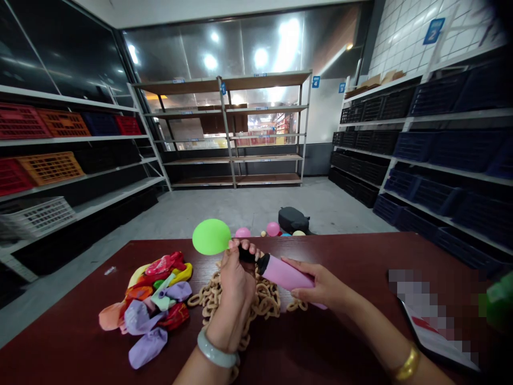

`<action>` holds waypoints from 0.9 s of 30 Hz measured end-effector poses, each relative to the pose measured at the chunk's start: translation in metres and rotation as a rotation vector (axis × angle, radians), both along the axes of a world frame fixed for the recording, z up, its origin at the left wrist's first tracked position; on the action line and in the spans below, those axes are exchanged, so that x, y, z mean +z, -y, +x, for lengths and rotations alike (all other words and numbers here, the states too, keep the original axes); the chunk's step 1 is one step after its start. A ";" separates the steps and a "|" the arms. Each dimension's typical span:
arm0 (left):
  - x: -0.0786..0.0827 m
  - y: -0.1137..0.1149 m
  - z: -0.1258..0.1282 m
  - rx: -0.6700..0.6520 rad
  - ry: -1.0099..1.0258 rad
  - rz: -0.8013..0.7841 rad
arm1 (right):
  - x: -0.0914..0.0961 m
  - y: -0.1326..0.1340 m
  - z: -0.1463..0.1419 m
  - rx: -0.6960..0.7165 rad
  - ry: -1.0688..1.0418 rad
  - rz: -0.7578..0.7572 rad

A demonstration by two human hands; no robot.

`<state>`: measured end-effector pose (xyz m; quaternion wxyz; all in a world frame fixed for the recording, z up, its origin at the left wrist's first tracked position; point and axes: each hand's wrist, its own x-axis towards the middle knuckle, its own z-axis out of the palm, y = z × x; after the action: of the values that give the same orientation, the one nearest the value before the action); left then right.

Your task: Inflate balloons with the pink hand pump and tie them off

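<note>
My left hand [239,272] pinches the neck of a light green, inflated balloon [211,237] and is closed around the black end of a balloon pump. The pump's pink barrel [288,275] lies in my right hand [316,283], whose fingers and thumb wrap it from the right side. Beneath both hands is a heap of tan rings [210,299], partly hidden by my left wrist. Left of it lies a pile of uninflated balloons [154,299] in purple, red, yellow, orange and mint.
The dark red table [328,342] carries a phone or tablet [433,326], partly blurred out, at right. Past its far edge, pink balloons [273,229] and a dark bag [293,219] rest on the floor. Shelves with crates [52,168] line both sides; a rack [232,133] stands behind.
</note>
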<state>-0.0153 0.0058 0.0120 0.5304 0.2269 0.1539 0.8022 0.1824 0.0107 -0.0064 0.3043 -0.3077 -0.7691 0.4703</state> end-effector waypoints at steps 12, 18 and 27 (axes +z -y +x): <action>0.020 -0.015 -0.087 0.164 0.098 -0.009 | -0.002 -0.016 0.036 0.061 0.117 -0.100; 0.011 -0.017 -0.075 0.143 0.091 0.014 | 0.000 -0.017 0.042 0.054 0.120 -0.104; 0.000 -0.006 -0.009 0.021 0.030 -0.023 | 0.007 -0.007 0.024 0.061 0.089 -0.114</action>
<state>-0.0243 0.0118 0.0118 0.5269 0.2072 0.1577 0.8091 0.2065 0.0175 0.0009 0.2372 -0.3217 -0.7628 0.5083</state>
